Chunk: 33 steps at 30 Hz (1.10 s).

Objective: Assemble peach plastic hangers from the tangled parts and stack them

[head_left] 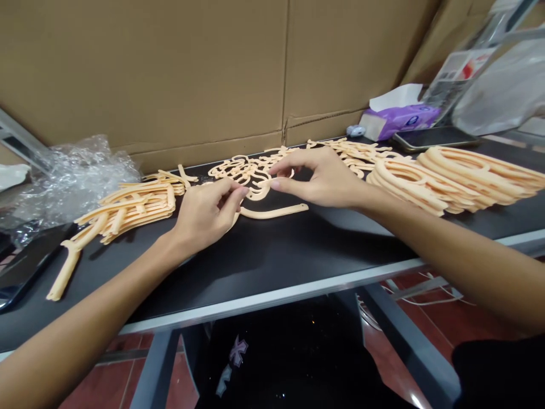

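**My left hand (210, 211) and right hand (323, 179) facing each other over the black table (272, 267)**

I am holding my two hands a short way apart, fingertips pointing inward. On the left, my thumb and forefinger are coming close together at their tips; I cannot tell whether they are pinching anything. A curved cream strip (276, 213) is running out from behind that hand, its holed end lying on the table. On the right, my thumb and forefinger are standing parted beside the looped cream pieces (232, 168), and I cannot tell whether they are touching one. Those loops are lying in a loose heap behind and between my hands.

To my left, a pile of flat cream strips (140, 205) is lying crisscrossed, with a forked piece (68, 270) sticking out toward me. Clear crinkled plastic (80, 179) is bunching up behind that pile. Beyond my right wrist, stacked cream frames (481, 176) are leaning over in overlapping rows. A dark phone (436, 138) is lying behind them, near a purple tissue pack (402, 120) with one tissue poking out. Brown cardboard (191, 74) is standing upright along the table's far edge.
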Each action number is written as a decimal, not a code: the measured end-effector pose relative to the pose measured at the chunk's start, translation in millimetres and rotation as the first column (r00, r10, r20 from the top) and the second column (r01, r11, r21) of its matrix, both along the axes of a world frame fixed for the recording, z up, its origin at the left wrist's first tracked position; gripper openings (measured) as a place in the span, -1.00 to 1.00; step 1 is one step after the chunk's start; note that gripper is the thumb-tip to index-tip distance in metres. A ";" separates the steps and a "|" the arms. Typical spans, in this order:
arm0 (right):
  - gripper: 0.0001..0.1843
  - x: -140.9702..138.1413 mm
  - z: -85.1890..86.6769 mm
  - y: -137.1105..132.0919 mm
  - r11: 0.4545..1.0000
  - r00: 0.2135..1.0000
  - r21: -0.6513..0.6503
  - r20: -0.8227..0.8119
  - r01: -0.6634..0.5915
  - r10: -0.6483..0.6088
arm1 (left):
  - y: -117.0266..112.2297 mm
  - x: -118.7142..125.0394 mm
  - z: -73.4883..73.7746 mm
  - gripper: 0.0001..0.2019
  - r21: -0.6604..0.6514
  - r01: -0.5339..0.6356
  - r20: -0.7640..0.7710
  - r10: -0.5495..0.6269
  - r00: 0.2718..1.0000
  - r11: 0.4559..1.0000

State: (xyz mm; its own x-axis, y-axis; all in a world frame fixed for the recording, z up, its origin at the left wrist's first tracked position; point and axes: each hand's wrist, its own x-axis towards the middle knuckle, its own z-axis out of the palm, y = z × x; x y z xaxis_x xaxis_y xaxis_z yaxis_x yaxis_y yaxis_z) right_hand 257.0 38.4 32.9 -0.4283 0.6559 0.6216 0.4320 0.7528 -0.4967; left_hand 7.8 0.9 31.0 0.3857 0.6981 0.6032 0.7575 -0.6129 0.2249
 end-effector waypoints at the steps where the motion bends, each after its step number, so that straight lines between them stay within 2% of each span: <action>1: -0.73 -2.6 -0.7 -1.5 1.000 1.000 0.012 0.001 0.003 -0.003 | -1.7 1.7 0.2 -0.75 0.012 0.008 0.018 -0.008 1.000 1.000; 4: -0.68 -7.0 -4.6 -0.3 0.997 0.996 -0.033 -0.053 0.075 -0.076 | -3.9 4.0 0.0 -0.75 0.049 -0.001 0.078 -0.003 0.997 0.999; 8: -0.56 -5.7 -11.1 9.9 0.973 0.968 -0.215 -0.212 0.086 -0.132 | -2.0 1.5 -0.2 -0.76 0.084 -0.072 0.133 0.060 0.989 0.994; 10: -0.54 -4.6 -11.7 12.7 0.959 0.957 -0.274 -0.254 0.068 -0.141 | -1.9 0.6 0.4 -0.76 0.059 -0.096 0.146 0.087 0.986 0.994; 13: -0.63 -5.9 -8.5 8.9 0.940 0.970 -0.335 -0.206 0.057 -0.132 | -4.7 2.2 1.3 -0.73 -0.040 -0.099 0.167 0.104 0.980 0.994; 16: -0.64 -11.6 -5.8 -0.8 0.883 0.970 -0.452 -0.244 -0.127 0.015 | -9.6 5.9 1.6 -0.70 -0.097 -0.061 0.194 0.079 0.978 0.993; 19: -0.58 -19.4 -7.2 -9.5 0.755 0.889 -0.526 -0.427 -0.391 0.163 | -13.7 9.4 2.4 -0.70 -0.101 -0.007 0.155 0.023 0.988 0.995; 21: -0.56 -22.8 -8.0 -12.0 0.678 0.842 -0.549 -0.502 -0.488 0.200 | -13.4 11.6 4.3 -0.70 -0.088 0.046 0.118 -0.036 0.992 0.995; 22: -0.55 -23.2 -7.5 -12.1 0.660 0.832 -0.557 -0.520 -0.503 0.196 | -11.9 12.9 5.8 -0.70 -0.086 0.070 0.104 -0.061 0.993 0.994; 23: -0.53 -22.5 -6.1 -11.3 0.661 0.832 -0.562 -0.525 -0.496 0.178 | -9.5 14.6 7.6 -0.70 -0.092 0.083 0.090 -0.075 0.993 0.992; 24: -0.52 -20.7 -4.0 -9.7 0.685 0.840 -0.559 -0.523 -0.467 0.145 | -6.3 16.7 9.6 -0.69 -0.101 0.083 0.077 -0.076 0.994 0.991; 27: -0.55 -9.8 5.1 -1.4 0.831 0.873 -0.491 -0.488 -0.262 -0.013 | 4.3 26.5 14.4 -0.71 -0.158 0.036 -0.029 -0.041 0.999 0.987; 29: -0.60 -1.0 10.3 5.6 0.897 0.878 -0.432 -0.459 -0.090 -0.133 | 8.7 35.4 13.8 -0.71 -0.221 0.023 -0.170 -0.062 0.984 0.975; 31: -0.64 5.7 12.8 11.7 0.911 0.875 -0.412 -0.435 0.016 -0.212 | 9.7 44.3 9.5 -0.67 -0.269 0.043 -0.276 -0.120 0.954 0.962; 33: -0.67 8.6 12.6 15.3 0.906 0.884 -0.419 -0.402 0.055 -0.239 | 8.3 51.2 2.5 -0.69 -0.312 0.086 -0.317 -0.190 0.929 0.946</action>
